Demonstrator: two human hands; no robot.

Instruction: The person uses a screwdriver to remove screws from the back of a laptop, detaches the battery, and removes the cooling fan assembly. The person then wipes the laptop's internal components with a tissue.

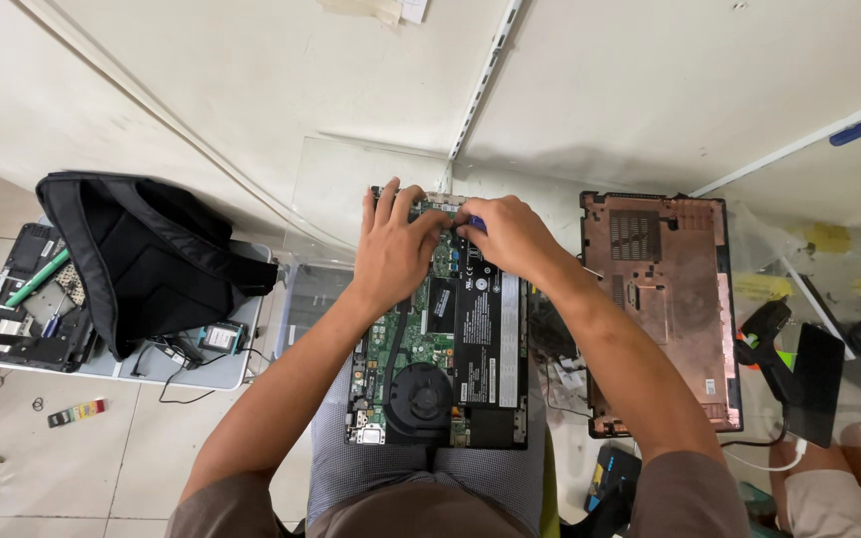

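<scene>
An opened laptop (450, 369) lies on my lap with its green circuit board, black battery and round fan exposed. My left hand (393, 249) rests flat on the board's far end, fingers spread over the top edge. My right hand (510, 234) is closed around a small blue-handled tool (476, 225), its tip at the board near my left fingers. The tool is mostly hidden by my fingers.
The laptop's copper-coloured bottom cover (662, 309) lies to the right. A black backpack (146, 259) sits on a grey tray (221, 374) at the left, beside another dismantled device (22, 299). Black gadgets and a cable (794, 369) lie at the far right.
</scene>
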